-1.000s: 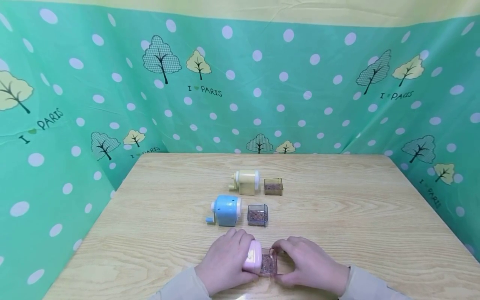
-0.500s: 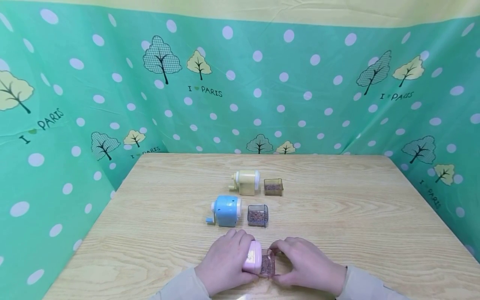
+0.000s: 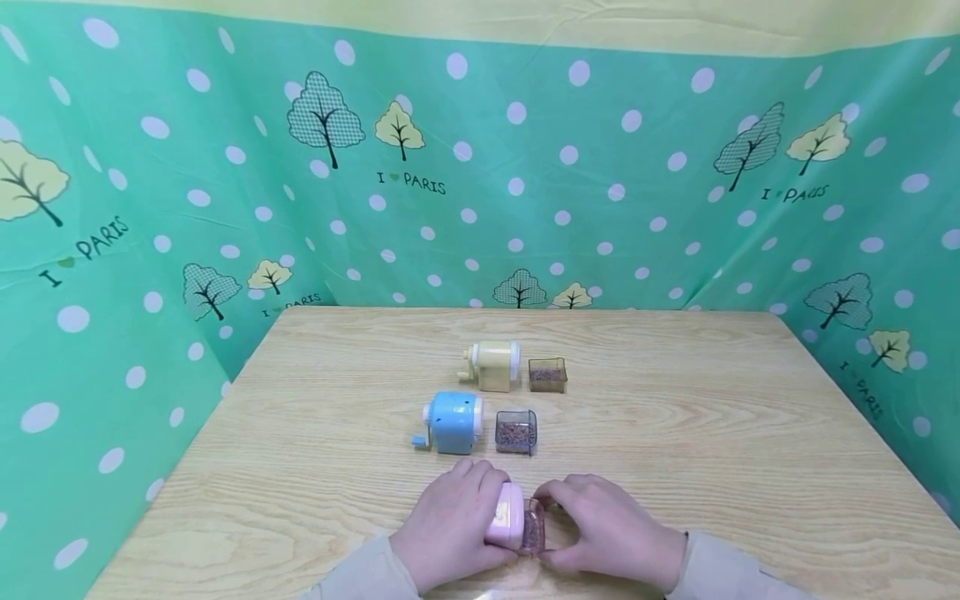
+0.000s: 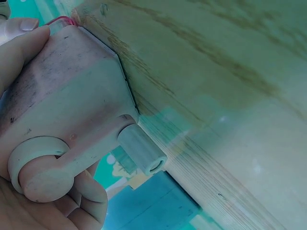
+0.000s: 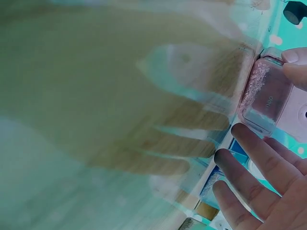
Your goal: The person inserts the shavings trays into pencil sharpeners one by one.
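A pink hand-crank pencil sharpener [image 3: 507,517] stands near the front of the table, and my left hand [image 3: 453,523] grips its body from the left. Its crank [image 4: 98,151] points toward the tabletop side in the left wrist view. At the sharpener's right face is a see-through pinkish shavings drawer [image 3: 533,532], partly inside the body. My right hand [image 3: 611,529] holds the drawer's outer end between thumb and fingers. Shavings show through the drawer wall in the right wrist view, where the other fingers [image 5: 247,177] are spread. My left palm hides most of the sharpener's left side.
Behind the hands stands a blue sharpener [image 3: 454,422], its shavings-filled drawer [image 3: 516,432] beside it. Farther back are a cream sharpener [image 3: 495,367] and its brownish drawer [image 3: 547,376]. A green dotted curtain [image 3: 517,183] surrounds the wooden table [image 3: 712,400] at back and sides.
My right hand has moved a little to the left, and the drawer has slid farther into the pink sharpener. The left hand and the other sharpeners stay put.
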`<act>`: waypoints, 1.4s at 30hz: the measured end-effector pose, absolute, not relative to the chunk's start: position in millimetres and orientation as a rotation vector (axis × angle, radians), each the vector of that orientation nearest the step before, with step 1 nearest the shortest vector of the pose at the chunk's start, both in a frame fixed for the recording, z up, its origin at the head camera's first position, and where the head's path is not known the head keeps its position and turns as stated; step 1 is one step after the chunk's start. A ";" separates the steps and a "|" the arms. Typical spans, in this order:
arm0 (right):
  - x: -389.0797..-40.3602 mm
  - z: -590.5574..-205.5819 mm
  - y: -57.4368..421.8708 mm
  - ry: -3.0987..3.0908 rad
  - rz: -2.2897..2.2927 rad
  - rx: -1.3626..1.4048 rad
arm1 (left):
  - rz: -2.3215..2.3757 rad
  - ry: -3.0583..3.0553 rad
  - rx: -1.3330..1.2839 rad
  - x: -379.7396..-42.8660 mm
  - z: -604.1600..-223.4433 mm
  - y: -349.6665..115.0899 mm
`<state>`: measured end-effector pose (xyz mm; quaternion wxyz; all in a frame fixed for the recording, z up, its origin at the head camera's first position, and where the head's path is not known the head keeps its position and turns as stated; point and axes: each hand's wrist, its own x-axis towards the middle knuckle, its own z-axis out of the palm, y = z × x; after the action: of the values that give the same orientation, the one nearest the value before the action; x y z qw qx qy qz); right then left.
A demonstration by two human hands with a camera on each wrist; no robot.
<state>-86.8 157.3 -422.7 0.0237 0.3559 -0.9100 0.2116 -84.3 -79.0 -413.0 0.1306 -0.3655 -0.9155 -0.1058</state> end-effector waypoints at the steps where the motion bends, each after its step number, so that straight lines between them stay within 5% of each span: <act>1: -86.8 -422.2 156.6 -2.818 0.657 1.102 | -0.307 -2.649 -1.063 -84.3 -413.3 -79.0; 42: -91.1 -419.5 142.0 -2.850 0.760 1.106 | -0.328 -2.652 -1.080 -85.3 -414.8 -80.0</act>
<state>-91.1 142.0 -419.5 -0.0045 0.3511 -0.9047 0.2414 -85.3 -80.0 -414.8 0.1294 -0.3717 -0.9123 -0.1128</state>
